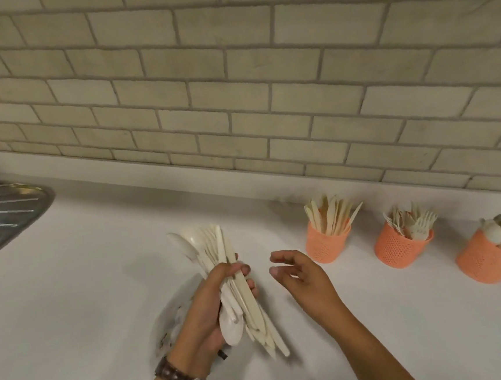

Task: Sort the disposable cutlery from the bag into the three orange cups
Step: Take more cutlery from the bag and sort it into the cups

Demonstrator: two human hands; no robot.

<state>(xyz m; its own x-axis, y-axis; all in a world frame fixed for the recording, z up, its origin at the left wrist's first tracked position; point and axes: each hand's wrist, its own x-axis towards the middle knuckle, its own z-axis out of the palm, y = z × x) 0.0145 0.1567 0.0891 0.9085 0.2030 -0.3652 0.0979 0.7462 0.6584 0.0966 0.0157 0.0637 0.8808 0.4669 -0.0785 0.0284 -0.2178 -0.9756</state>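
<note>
Cutlery sorting, partly done.
Lower centre: the left hand (205,312) clamps a mixed bundle (246,293) of spoons and knives; the right hand (302,276) hovers beside it, fingers loosely apart, holding nothing. At right, the knife cup (324,247), fork cup (395,250) and spoon cup (486,263) are well stocked. By this view, only the bundle is left to sort.
</note>
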